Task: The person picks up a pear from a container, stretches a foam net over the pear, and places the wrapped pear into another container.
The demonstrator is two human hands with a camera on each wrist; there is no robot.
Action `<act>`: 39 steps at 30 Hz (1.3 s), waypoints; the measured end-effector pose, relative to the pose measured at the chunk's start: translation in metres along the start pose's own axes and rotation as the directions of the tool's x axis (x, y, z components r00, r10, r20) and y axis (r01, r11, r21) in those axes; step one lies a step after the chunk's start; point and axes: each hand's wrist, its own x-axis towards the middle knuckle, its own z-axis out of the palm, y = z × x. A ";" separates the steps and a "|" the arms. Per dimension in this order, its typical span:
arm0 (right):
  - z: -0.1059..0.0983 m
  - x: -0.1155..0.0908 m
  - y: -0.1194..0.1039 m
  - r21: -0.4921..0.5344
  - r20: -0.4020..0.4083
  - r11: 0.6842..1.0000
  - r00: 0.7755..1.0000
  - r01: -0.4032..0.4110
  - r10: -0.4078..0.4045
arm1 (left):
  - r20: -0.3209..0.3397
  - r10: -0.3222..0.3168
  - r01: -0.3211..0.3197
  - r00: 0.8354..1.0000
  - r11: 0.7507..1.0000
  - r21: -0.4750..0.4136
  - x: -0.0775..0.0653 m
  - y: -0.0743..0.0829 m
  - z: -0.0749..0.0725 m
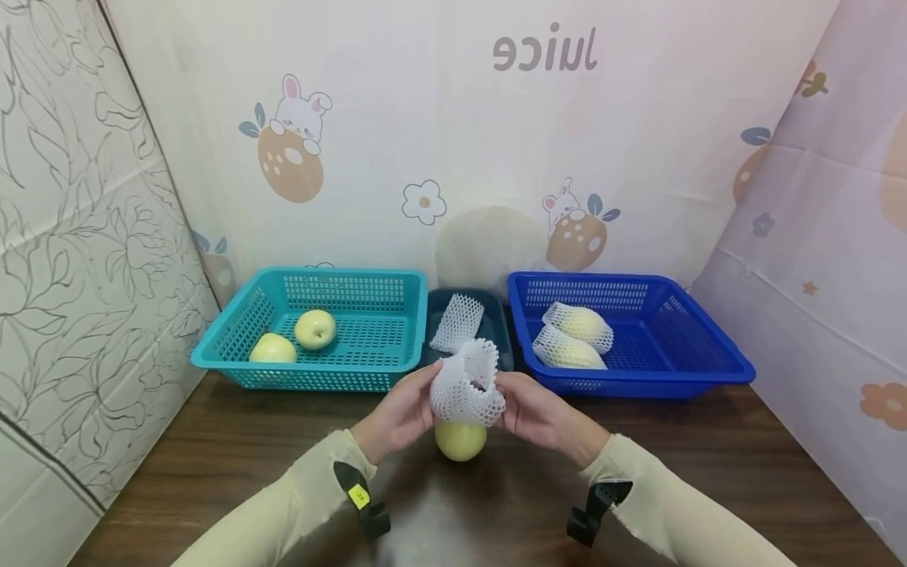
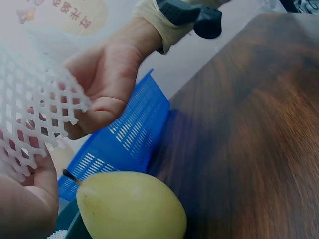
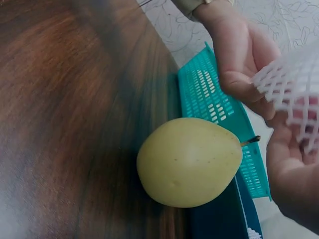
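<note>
Both hands grasp one white foam net sleeve (image 1: 457, 398), the left hand (image 1: 402, 419) pinching its edge on one side and the right hand (image 1: 542, 416) pinching it on the other, fingers and thumbs curled in on the mesh so that its mouth is spread. Directly below the sleeve, a yellow-green pear (image 1: 460, 442) stands upright on the dark wooden table (image 1: 283, 429), its stem pointing up toward the net. Both wrist views show the pear apart from all the fingers, lying beneath and between the two hands, with a gap between its skin and the fingertips. Behind the hands, a small dark teal tray (image 1: 498, 327) holds a flattened foam net (image 1: 459, 321). To its left, a turquoise plastic basket (image 1: 305, 367) contains two bare pears (image 1: 315, 329), near each other toward its left side; to its right, a blue plastic basket (image 1: 659, 382) holds two net-covered pears (image 1: 570, 350), side by side and touching.
</note>
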 end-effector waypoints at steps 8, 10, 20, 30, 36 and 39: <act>-0.008 0.007 0.013 -0.049 -0.191 0.998 0.981 0.029 -0.038 | -0.147 -0.046 0.065 0.988 0.989 0.130 0.006 -0.015 -0.012; -0.011 0.008 0.018 -0.071 -0.207 0.997 0.978 0.022 -0.037 | -0.166 -0.046 0.073 0.985 0.984 0.160 0.006 -0.018 -0.014; -0.021 0.013 0.042 -0.116 -0.201 0.992 0.977 0.044 -0.067 | -0.278 -0.046 0.122 0.959 0.957 0.262 0.009 -0.030 -0.025; -0.029 0.014 0.057 -0.168 -0.240 0.985 0.966 0.050 -0.090 | -0.309 -0.067 0.162 0.949 0.942 0.293 0.010 -0.041 -0.033; -0.033 0.015 0.063 -0.194 -0.270 0.980 0.958 0.047 -0.100 | -0.313 -0.063 0.168 0.948 0.932 0.321 0.011 -0.048 -0.037; -0.034 0.017 0.066 -0.199 -0.296 0.979 0.949 0.047 -0.105 | -0.316 -0.052 0.163 0.947 0.927 0.337 0.012 -0.052 -0.038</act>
